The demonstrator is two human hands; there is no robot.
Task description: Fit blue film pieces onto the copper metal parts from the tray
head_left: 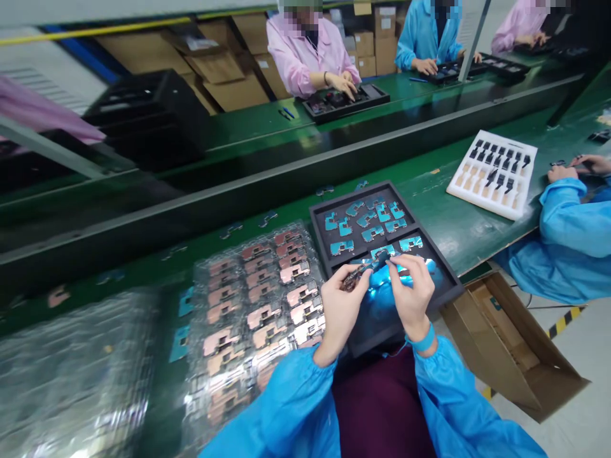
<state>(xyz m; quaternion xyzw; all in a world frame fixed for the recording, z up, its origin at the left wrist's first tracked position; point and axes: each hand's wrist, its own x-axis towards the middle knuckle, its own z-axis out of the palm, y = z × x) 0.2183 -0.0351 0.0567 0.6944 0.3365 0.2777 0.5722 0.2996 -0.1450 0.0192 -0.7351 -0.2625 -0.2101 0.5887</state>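
Note:
My left hand [341,305] is closed on a small copper-coloured metal part [356,277], held over the near end of a black tray [321,219]. My right hand [410,286] pinches a strip of blue film [382,275] at the tip of that part. The black tray holds several blue-filmed flat parts [367,219] in its far compartments. To my left lies a clear plastic blister tray [248,299] with rows of copper-coloured parts. Both my sleeves are blue; a blue wrist strap [421,340] circles my right wrist.
A green conveyor belt [286,159] runs across beyond the bench. A white tray [494,173] of dark parts lies at the right, beside a neighbour's blue sleeve [573,235]. An open cardboard box [510,346] stands on the floor. People in pink and blue coats work opposite.

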